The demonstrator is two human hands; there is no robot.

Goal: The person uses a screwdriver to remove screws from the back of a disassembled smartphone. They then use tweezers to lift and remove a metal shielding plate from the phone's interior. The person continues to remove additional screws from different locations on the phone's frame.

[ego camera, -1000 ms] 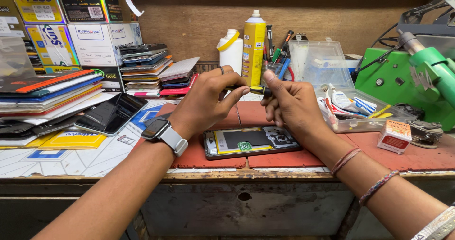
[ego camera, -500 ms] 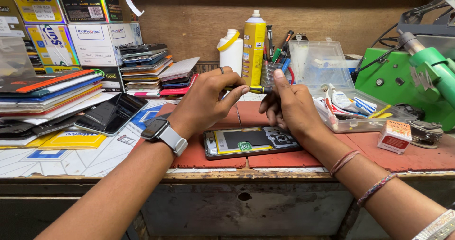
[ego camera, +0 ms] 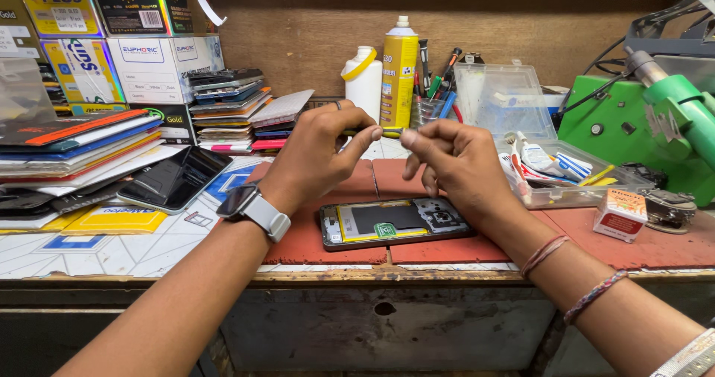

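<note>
While my hands were spread apart over the bench a moment ago, they have now come together above the phone point(ego camera: 395, 223), so the tool work is being set up rather than applied to the board yet. My left hand point(ego camera: 316, 154) is closed around a thin tool point(ego camera: 370, 132) with a yellow-green shaft, thumb and forefinger pinched on it. My right hand point(ego camera: 454, 161) meets its tip, fingertips point(ego camera: 411, 136) pressed together there; whether they hold a small bit or just the tool end, I cannot tell. Phone lies flat, back cover off, on the red mat point(ego camera: 648, 247), just below both hands, not touched. Yellow can point(ego camera: 399, 72) and white bottle point(ego camera: 363, 79) stand behind. Clear tray point(ego camera: 555, 191) of parts sits to the right. Another dark phone point(ego camera: 175, 180) lies left, well apart.
</note>
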